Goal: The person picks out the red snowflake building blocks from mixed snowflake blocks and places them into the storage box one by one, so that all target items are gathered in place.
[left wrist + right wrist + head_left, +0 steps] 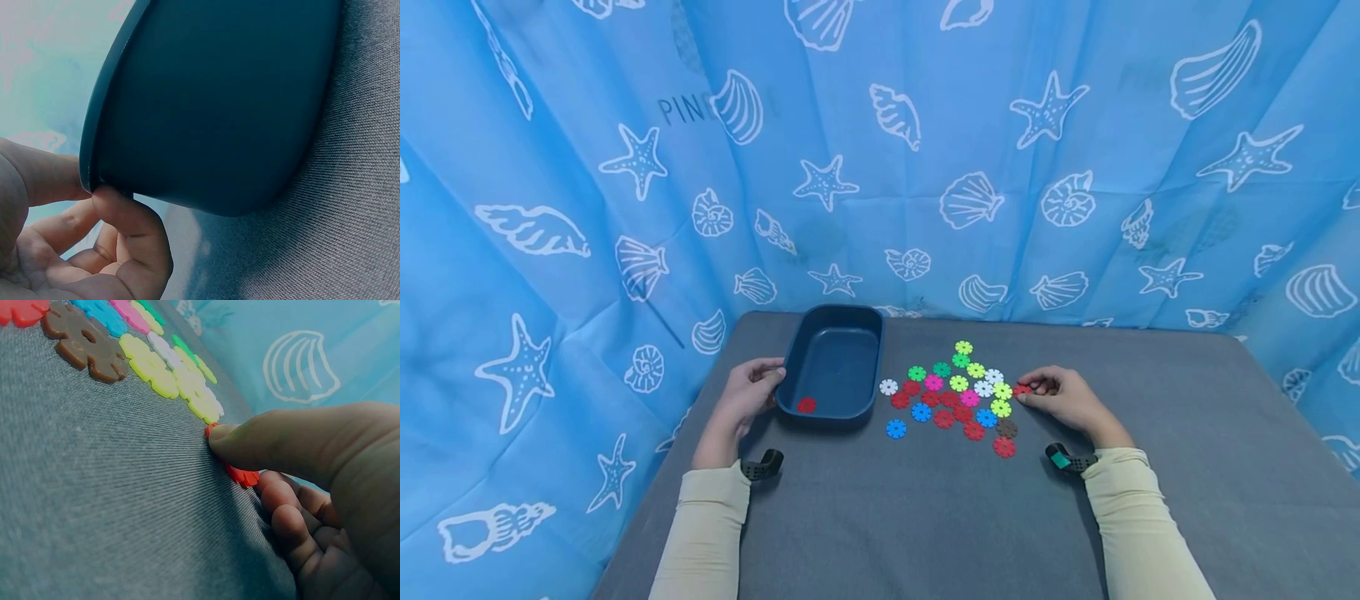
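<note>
Tray [838, 358] sat on the grey cloth [910, 517] left of centre, long side running away from the person — its base looked flat on the fabric. Left hand [748, 392] had the rim on the tray's left side, toward the near end: thumb on one side of the lip, a bent finger against the wall below it, gap down to the rim's thickness, other fingers loosely bent and bearing on nothing I could see. My read: the light edge grip was there to steady the tray, and holding from the outer side left its inside and the side facing the parts unobstructed. One lone red disc [807, 405] lay in the near-left corner of the tray. Loose parts, notched discs in red, lime, green, pink, white and blue, were spread in a rough patch right of the tray; white disc [888, 387] sat just beside its wall, brown disc [1007, 427] toward the patch's near-right edge. Spread mostly one layer deep, with some overlap, so most looked easy to pick singly. Right hand [1063, 400] was at the patch's right edge, thumb and fingertips pinched on a red disc [242, 475], remaining fingers curled in — a fingertip hold, presumably because the piece was thin. Couldn't tell whether that disc had cleared the cloth.
</note>
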A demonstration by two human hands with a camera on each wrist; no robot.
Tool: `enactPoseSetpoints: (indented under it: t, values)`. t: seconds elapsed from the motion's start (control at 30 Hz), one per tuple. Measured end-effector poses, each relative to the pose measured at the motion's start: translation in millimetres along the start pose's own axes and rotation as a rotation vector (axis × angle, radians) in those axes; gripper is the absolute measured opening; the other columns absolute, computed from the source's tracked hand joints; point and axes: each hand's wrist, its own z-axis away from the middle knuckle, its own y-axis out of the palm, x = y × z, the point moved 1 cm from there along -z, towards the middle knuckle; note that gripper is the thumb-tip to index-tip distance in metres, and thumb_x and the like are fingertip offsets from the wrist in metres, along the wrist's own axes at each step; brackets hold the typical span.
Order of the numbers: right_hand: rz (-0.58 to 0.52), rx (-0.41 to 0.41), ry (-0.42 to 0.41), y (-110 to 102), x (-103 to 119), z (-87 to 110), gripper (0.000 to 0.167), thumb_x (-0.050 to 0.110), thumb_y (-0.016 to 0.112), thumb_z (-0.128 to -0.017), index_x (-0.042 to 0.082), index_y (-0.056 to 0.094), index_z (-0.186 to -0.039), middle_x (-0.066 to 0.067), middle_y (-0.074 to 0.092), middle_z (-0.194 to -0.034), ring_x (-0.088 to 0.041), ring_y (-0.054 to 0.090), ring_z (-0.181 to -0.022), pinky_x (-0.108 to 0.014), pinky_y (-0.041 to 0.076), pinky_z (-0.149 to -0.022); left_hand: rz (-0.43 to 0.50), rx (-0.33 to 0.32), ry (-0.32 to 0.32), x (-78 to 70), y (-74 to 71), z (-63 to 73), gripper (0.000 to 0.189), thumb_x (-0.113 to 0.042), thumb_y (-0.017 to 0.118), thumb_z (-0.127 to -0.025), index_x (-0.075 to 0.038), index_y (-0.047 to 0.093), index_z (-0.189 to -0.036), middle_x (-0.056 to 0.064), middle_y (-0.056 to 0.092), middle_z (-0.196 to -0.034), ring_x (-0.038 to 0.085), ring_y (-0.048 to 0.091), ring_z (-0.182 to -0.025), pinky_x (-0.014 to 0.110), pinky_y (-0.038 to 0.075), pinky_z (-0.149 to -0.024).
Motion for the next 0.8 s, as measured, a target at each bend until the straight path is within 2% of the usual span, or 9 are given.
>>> enactPoseSetpoints:
  t: [0.23,0.8]
  values:
    - [-0.009,-0.007,-0.004,-0.2,-1.8,-0.1,0.033,0.019,0.078,-0.097,-0.003,0.072,-0.12,-0.013,0.067,-0.101,-0.015,0.057,-0.085,-0.025,0.049,-0.071,-0.005,0.0,-0.002,-0.3,-0.2,0.7,0.043,-0.029,0.057,-0.111,-0.013,0.057,-0.151,0.014,0.058,-0.137,0.028,0.057,-0.115,0.039,0.055,-0.097]
    - [-0.014,-0.016,-0.025,0.5,-3.7,-1.4,0.03,0.017,0.079,-0.097,-0.002,0.071,-0.118,-0.013,0.067,-0.1,-0.014,0.057,-0.083,-0.026,0.049,-0.071,0.003,-0.002,0.007,0.3,0.5,0.8,0.044,-0.029,0.057,-0.111,-0.012,0.057,-0.151,0.017,0.058,-0.143,0.03,0.059,-0.122,0.045,0.055,-0.103]
